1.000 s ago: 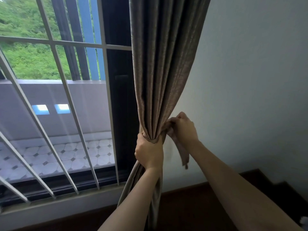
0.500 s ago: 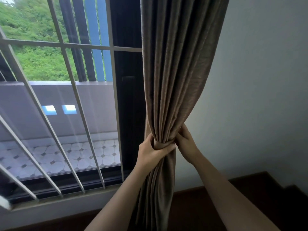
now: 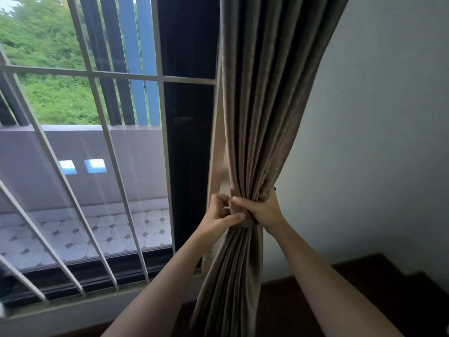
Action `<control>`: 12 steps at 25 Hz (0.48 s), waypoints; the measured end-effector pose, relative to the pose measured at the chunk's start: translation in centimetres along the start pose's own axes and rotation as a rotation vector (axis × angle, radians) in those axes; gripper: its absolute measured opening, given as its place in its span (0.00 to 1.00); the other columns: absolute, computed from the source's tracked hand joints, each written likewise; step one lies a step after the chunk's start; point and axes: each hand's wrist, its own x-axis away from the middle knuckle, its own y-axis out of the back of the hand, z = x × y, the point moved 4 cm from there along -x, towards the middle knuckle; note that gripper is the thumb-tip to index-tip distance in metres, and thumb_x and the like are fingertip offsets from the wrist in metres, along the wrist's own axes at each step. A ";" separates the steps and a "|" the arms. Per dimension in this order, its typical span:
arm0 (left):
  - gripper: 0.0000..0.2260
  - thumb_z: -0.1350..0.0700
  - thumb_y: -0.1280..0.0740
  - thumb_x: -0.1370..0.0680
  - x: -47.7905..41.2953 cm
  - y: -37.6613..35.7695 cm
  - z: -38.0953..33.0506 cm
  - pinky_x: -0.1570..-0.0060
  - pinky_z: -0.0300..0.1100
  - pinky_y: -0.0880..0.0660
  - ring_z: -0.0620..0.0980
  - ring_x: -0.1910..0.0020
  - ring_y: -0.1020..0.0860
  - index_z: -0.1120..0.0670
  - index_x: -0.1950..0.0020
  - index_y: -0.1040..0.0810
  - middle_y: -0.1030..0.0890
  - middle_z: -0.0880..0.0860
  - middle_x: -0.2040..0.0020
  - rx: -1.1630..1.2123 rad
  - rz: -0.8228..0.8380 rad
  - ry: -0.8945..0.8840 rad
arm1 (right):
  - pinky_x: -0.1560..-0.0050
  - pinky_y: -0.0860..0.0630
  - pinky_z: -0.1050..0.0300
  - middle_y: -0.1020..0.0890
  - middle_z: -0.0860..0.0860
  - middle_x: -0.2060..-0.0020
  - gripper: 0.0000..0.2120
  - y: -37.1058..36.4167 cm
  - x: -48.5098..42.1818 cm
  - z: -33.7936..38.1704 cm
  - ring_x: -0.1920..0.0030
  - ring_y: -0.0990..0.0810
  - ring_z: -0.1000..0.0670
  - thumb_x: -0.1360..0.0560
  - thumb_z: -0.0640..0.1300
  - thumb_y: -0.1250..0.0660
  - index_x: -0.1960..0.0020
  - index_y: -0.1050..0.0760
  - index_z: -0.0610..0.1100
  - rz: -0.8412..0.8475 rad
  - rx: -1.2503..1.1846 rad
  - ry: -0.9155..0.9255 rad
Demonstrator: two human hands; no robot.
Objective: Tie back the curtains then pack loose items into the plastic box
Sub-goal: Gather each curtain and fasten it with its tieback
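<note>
Both our arms reach forward. Our left hand [image 3: 217, 215] pinches the tieback [image 3: 246, 222]; our right hand [image 3: 264, 210] grips the curtain [image 3: 262, 117].

Daylight comes through a window [image 3: 73, 190] crossed by white bars [image 3: 103, 132], with a dark frame post [image 3: 189, 142] at its right edge. Outside are a grey balcony wall [image 3: 73, 144], pale patterned tiles [image 3: 109, 232], blue and dark slats [image 3: 134, 45] and green trees [image 3: 48, 45]. To the right stands a plain pale wall [image 3: 376, 142], and below it a dark wooden floor [image 3: 364, 283].
</note>
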 end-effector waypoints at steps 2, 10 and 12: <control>0.31 0.57 0.32 0.32 -0.3 0.7 0.0 0.52 0.47 0.22 0.56 0.48 0.21 0.46 0.32 0.41 0.26 0.61 0.41 0.210 -0.029 0.073 | 0.53 0.21 0.61 0.16 0.50 0.55 0.20 -0.2 -0.2 -0.4 0.53 0.16 0.53 0.37 0.29 0.25 0.46 0.23 0.37 -0.033 -0.021 -0.039; 0.29 0.61 0.39 0.21 -3.7 2.3 -2.4 0.44 0.53 0.23 0.55 0.44 0.20 0.38 0.27 0.44 0.23 0.57 0.38 -0.200 0.261 0.180 | 0.58 0.22 0.67 0.15 0.59 0.62 0.21 0.2 -0.8 -0.3 0.57 0.17 0.59 0.35 0.24 0.30 0.53 0.23 0.47 0.112 -0.045 -0.109; 0.25 0.61 0.38 0.22 -3.9 2.3 -2.6 0.45 0.52 0.22 0.54 0.44 0.20 0.44 0.28 0.38 0.22 0.56 0.40 -0.245 0.305 0.189 | 0.58 0.23 0.68 0.15 0.59 0.63 0.20 0.2 -0.7 -0.2 0.58 0.17 0.60 0.34 0.23 0.30 0.54 0.22 0.47 0.137 -0.056 -0.097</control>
